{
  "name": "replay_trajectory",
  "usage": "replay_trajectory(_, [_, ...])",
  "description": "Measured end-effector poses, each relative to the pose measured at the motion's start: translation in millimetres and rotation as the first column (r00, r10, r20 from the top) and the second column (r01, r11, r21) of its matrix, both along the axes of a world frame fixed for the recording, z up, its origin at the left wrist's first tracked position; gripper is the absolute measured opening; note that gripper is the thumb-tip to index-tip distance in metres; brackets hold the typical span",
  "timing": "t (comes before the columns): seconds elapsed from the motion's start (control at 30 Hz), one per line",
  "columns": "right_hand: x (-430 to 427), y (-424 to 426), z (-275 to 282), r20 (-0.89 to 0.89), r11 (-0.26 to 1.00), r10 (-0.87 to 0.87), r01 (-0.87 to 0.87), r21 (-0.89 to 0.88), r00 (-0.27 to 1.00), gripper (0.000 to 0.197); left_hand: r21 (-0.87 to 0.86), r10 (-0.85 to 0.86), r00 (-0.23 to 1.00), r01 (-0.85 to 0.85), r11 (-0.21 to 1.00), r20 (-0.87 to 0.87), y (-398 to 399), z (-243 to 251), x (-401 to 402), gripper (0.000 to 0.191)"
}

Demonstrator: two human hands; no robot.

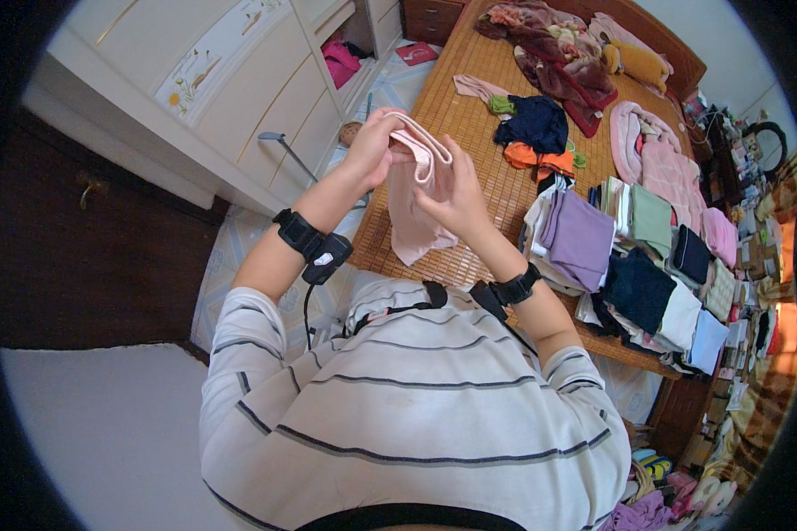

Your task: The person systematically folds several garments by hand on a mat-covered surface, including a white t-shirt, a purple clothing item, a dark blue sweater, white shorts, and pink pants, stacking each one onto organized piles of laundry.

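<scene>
A pale pink garment (412, 219) hangs folded between my two hands, above the near edge of the bed. My left hand (375, 149) grips its upper left corner, fingers over the ribbed-looking band. At the right side of the same fold, my right hand (455, 196) holds the cloth with its thumb in front and fingers behind. The lower part of the garment dangles loosely over the slatted bamboo mat (372, 232). Part of the garment is hidden behind my fingers.
Folded clothes, topped by a purple piece (578, 239), stand in several stacks to the right. Farther back lie a crumpled navy garment (538, 123), an orange one (548, 161) and a dark red blanket (558, 73). White cabinets (252, 99) line the left; a long-handled stick (289, 152) leans there.
</scene>
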State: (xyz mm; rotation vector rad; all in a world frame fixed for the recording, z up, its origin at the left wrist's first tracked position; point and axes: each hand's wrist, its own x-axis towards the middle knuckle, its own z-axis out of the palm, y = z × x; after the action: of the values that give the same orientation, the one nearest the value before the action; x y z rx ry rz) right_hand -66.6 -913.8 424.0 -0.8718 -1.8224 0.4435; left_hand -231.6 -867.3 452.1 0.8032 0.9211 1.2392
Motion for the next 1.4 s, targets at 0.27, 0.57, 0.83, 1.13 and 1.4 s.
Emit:
replay_trajectory(0.27, [-1.3, 10.4, -24.9, -0.212, 0.98, 0.018, -0.059, -0.19, 0.977, 0.058, 0.03, -0.01, 1.0, 0.011, 0.999, -0.015, -5.9, 6.3, 6.6, 0.025])
replay_trajectory(0.57, [19.1, 25.2, -28.3, -0.314, 0.953, 0.005, -0.099, -0.285, 0.949, 0.032, 0.066, -0.064, 0.914, 0.098, 0.993, -0.4, -4.2, 13.7, -8.1, 0.029])
replay_trajectory(0.83, [30.9, 33.4, 9.2, -0.234, 0.962, 0.015, -0.078, -0.263, 0.972, 0.029, 0.093, -0.098, 0.691, 0.234, 0.968, -0.717, 5.2, 43.2, -27.1, 0.029])
replay_trajectory(1.13, [40.9, 66.0, 93.9, -0.265, 0.956, 0.186, -0.237, -0.173, 0.946, 0.025, 0.41, -0.03, 0.724, 0.424, 0.808, -0.689, 6.2, 98.3, -44.1, 0.03])
replay_trajectory(1.4, [44.3, 87.6, 158.5, -0.296, 0.906, 0.33, -0.388, -0.166, 0.896, 0.028, 0.469, 0.152, 0.711, 0.272, 0.84, -0.686, -3.0, 159.5, -29.0, 0.03])
